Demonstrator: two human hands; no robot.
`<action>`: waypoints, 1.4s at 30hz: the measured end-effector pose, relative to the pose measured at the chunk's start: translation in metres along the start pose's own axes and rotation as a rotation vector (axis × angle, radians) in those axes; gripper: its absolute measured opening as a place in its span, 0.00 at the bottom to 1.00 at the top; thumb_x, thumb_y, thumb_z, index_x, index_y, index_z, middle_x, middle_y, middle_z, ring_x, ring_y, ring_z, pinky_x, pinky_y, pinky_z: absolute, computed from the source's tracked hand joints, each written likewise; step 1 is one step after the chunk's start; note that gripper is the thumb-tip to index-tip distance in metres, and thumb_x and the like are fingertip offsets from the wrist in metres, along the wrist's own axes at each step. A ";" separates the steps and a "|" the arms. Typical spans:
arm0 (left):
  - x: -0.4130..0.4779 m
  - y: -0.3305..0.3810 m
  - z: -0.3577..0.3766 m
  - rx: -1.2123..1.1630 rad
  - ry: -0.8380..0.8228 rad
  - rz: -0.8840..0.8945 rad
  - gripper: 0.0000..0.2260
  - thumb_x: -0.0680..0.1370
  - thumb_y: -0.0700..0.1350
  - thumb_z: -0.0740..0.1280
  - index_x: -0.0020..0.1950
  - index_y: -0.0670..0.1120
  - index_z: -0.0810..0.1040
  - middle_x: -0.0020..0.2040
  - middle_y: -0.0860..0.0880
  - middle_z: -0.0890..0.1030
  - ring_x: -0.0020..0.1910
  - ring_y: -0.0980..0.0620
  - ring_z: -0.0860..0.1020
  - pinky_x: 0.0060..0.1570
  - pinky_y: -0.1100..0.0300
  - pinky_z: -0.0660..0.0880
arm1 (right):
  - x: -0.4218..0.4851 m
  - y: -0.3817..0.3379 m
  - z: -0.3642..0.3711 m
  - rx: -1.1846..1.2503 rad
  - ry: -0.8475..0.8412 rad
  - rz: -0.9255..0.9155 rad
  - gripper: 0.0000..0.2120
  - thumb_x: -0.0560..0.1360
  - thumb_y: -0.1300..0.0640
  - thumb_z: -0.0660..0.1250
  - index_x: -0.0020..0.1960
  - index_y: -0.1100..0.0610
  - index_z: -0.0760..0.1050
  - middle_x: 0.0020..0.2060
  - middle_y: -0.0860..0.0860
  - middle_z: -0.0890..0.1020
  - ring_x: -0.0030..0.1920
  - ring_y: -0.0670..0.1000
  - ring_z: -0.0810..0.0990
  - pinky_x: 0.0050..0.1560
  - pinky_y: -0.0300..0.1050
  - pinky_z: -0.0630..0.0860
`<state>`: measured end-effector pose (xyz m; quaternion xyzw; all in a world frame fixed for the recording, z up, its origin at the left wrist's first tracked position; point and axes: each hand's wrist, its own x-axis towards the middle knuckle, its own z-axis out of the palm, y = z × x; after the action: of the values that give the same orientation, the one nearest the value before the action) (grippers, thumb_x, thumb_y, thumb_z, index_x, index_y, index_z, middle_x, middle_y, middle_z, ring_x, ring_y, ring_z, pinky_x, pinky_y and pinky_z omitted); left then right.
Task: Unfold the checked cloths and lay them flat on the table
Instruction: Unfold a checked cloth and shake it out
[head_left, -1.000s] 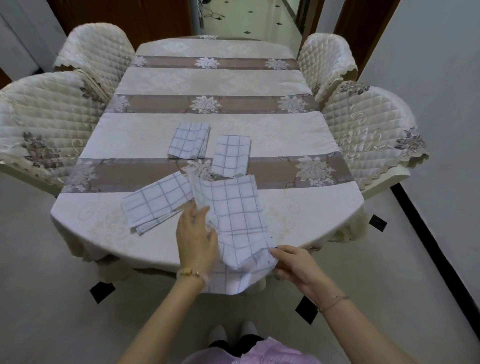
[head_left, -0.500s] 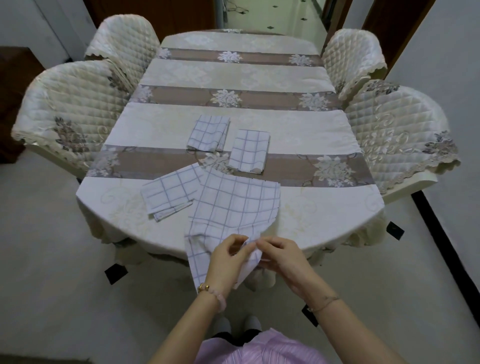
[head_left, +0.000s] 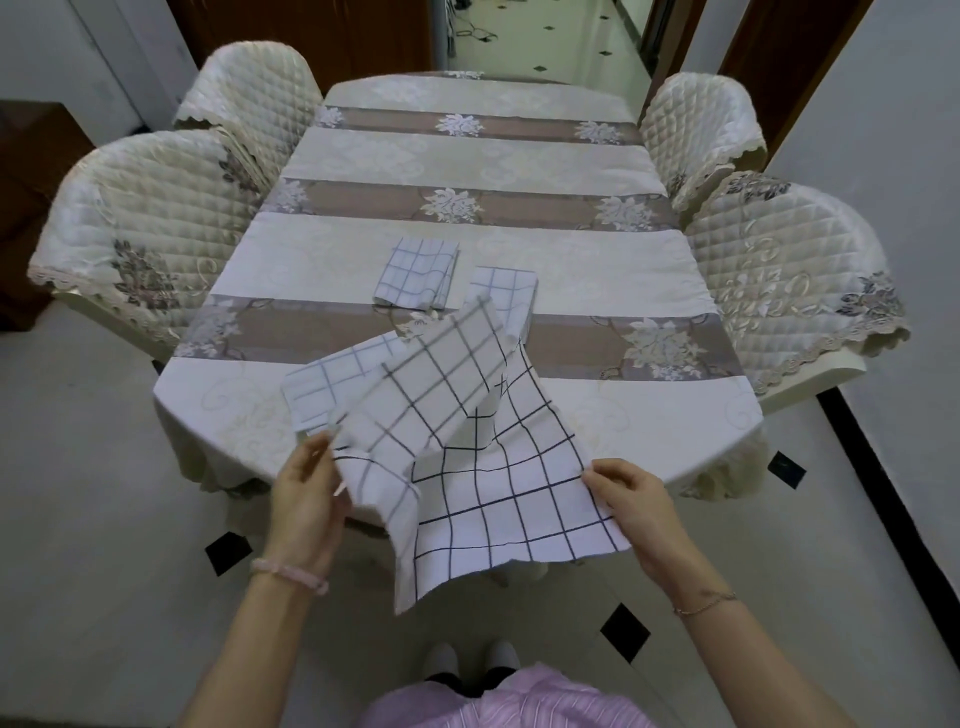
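Observation:
I hold a white cloth with dark checks (head_left: 483, 457) in the air over the table's near edge, partly opened and billowing. My left hand (head_left: 306, 493) pinches its left edge. My right hand (head_left: 631, 493) pinches its right edge. Its lower corner hangs below the table edge. A folded checked cloth (head_left: 327, 384) lies on the table (head_left: 649, 415) just behind my left hand, partly hidden by the held one. Two more folded checked cloths lie farther back: one (head_left: 418, 278) at centre, another (head_left: 506, 293) to its right, half covered by the raised cloth.
The table wears a cream cloth with brown floral bands. Quilted chairs stand at the left (head_left: 140, 234) and right (head_left: 784, 275), two per side. A dark cabinet (head_left: 26, 171) is at far left. Tiled floor lies under my feet (head_left: 467, 660).
My hands have moved apart from the cloth's near corner, spreading it wider and lifting it off the table. The camera has come closer to the table.

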<state>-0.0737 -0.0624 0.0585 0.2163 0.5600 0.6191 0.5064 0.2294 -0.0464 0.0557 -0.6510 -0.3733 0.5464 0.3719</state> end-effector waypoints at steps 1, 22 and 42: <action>0.001 0.001 -0.015 -0.014 0.003 -0.004 0.10 0.80 0.37 0.59 0.44 0.48 0.75 0.32 0.55 0.83 0.31 0.61 0.81 0.29 0.67 0.78 | 0.001 0.003 -0.003 -0.006 0.001 0.016 0.02 0.74 0.60 0.68 0.46 0.57 0.79 0.40 0.51 0.82 0.38 0.46 0.80 0.32 0.32 0.75; -0.012 0.013 -0.141 -0.041 0.114 -0.258 0.18 0.81 0.53 0.55 0.62 0.46 0.77 0.55 0.49 0.83 0.54 0.51 0.81 0.55 0.54 0.76 | 0.034 0.010 0.008 -0.163 -0.058 0.047 0.11 0.74 0.55 0.67 0.47 0.65 0.77 0.42 0.59 0.82 0.38 0.53 0.81 0.38 0.48 0.80; 0.013 0.037 -0.067 0.538 0.116 0.107 0.07 0.77 0.44 0.66 0.50 0.41 0.76 0.46 0.45 0.79 0.45 0.47 0.77 0.43 0.54 0.75 | -0.002 0.006 -0.046 0.057 0.221 -0.058 0.06 0.75 0.59 0.66 0.40 0.58 0.78 0.33 0.52 0.81 0.32 0.46 0.80 0.28 0.34 0.74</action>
<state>-0.1491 -0.0780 0.0701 0.3365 0.7198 0.4856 0.3645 0.2748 -0.0549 0.0568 -0.6855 -0.3330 0.4706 0.4446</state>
